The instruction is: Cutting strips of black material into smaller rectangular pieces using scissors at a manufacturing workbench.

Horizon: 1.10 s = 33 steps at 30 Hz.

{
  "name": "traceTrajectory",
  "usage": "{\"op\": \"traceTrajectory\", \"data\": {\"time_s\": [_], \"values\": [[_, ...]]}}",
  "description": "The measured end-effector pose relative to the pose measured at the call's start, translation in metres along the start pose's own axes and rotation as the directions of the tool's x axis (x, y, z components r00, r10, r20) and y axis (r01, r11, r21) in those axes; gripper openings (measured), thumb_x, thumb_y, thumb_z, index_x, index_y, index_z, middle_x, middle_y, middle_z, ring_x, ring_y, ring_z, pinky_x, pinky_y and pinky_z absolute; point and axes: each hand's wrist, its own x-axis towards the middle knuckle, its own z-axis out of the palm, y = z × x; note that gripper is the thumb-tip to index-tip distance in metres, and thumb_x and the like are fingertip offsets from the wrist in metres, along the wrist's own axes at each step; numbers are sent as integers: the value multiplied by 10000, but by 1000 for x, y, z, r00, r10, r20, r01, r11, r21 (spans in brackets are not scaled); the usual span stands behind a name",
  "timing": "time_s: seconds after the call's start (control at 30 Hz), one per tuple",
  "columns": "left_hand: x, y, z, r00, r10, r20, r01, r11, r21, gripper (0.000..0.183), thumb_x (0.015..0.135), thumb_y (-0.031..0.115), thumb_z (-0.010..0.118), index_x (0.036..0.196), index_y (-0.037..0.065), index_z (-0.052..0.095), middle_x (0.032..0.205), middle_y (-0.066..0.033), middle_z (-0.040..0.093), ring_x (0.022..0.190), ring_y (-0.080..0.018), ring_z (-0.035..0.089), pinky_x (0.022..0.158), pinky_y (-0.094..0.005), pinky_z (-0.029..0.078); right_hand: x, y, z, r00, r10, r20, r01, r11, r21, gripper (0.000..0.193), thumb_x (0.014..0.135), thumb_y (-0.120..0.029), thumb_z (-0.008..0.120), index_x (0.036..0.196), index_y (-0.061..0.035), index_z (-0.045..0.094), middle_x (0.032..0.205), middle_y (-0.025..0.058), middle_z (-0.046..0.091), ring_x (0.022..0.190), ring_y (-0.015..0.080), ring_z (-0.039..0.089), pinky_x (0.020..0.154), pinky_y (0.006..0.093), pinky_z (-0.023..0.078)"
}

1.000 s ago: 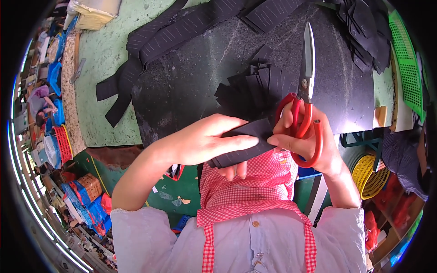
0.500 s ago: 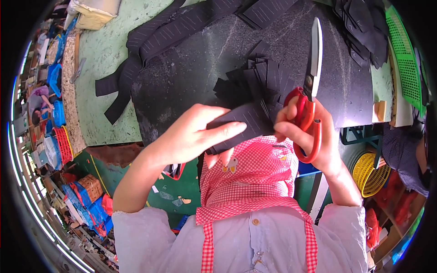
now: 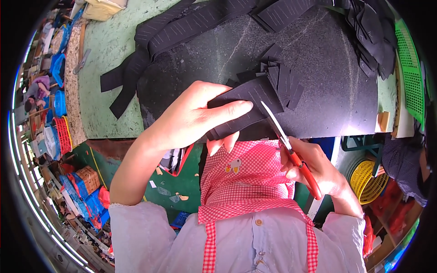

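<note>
Left hand [image 3: 195, 116] grips a black strip [image 3: 246, 107] (over the worktop [image 3: 109, 123]); right hand [image 3: 314, 170] holds scissors [image 3: 284, 139], blades touching it.

Left hand [image 3: 195, 116] reaches forward, palm down, fingers extended and pinching, thumb on top. Right hand [image 3: 314, 170] sits lower and to its right, fingers curled closed, wrist bent

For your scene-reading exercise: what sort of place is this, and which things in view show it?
Probably a small cutting workshop. Long black strips lie on a dark slab, the left hand holds a strip to the right hand's scissors, and crates crowd the floor.
</note>
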Motion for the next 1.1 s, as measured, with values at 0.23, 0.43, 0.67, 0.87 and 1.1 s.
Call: {"op": "traceTrajectory", "data": {"time_s": [0.23,0.43,0.67,0.87,1.1], "values": [[6,2,-3,994,-15,108,17,1000,-17,282,1008,176,536,848,-48,596,588,-115,621,396,-110,522,377,-248,405,0,1,-3,998,46,36,-52,980,194,555,849,-510,720,930,6,532,728,89,523,685,154,501,639,329,416],[13,-4,-7,993,-17,116,25,998,-64,288,1006,193,544,859,-48,598,589,-120,619,394,-114,522,375,-248,404,0,-2,0,996,76,-36,-68,981,181,437,879,-400,732,857,1,560,653,47,526,579,108,477,546,295,396],[30,-3,-2,988,-62,141,71,996,-60,276,1006,211,548,941,-47,620,603,-113,624,399,-108,523,375,-241,405,9,-2,3,987,58,-153,-25,978,206,434,906,-404,703,833,1,565,591,16,461,564,70,408,513,278,362],[37,-13,-11,982,-65,176,81,993,-81,272,1007,215,546,993,-44,628,622,-103,632,415,-113,538,380,-241,422,12,-9,-12,984,131,-124,-101,969,226,337,930,-315,691,814,-25,565,616,-17,485,592,50,426,520,258,353],[26,-8,14,954,-140,265,157,987,-43,252,1016,211,531,1041,-35,579,661,-109,649,451,-137,577,424,-253,468,39,-23,-10,942,12,-337,147,884,444,257,819,11,749,894,-50,511,789,23,618,768,92,618,678,223,496]]}}
